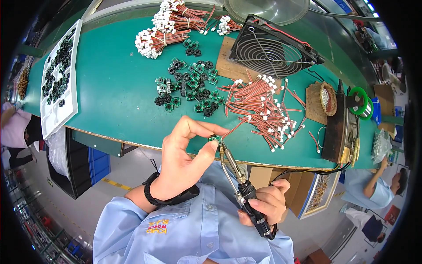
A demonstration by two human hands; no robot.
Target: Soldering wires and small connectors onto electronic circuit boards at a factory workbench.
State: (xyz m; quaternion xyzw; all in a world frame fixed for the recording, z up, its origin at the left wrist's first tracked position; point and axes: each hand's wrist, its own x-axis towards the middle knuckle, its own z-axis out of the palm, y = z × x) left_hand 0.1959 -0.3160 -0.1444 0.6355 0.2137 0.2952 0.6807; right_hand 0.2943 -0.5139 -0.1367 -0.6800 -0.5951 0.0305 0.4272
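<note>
My left hand (187,154) pinches a small green circuit board (215,139) with a red wire lead between thumb and fingertips, just above the table's front edge. My right hand (266,204) grips a soldering iron (239,178) by its black handle, and the iron's tip touches the board from below. A black strap sits on my left wrist. On the green table (118,88) lie a heap of small green and black boards (191,88) and a pile of red wire leads with white plugs (263,108).
A black fan (272,48) leans at the back. Bundled wire leads (171,26) lie far back, a white tray of black parts (59,75) at the left. An iron stand with solder spool (347,119) sits at the right. Other people work at both sides.
</note>
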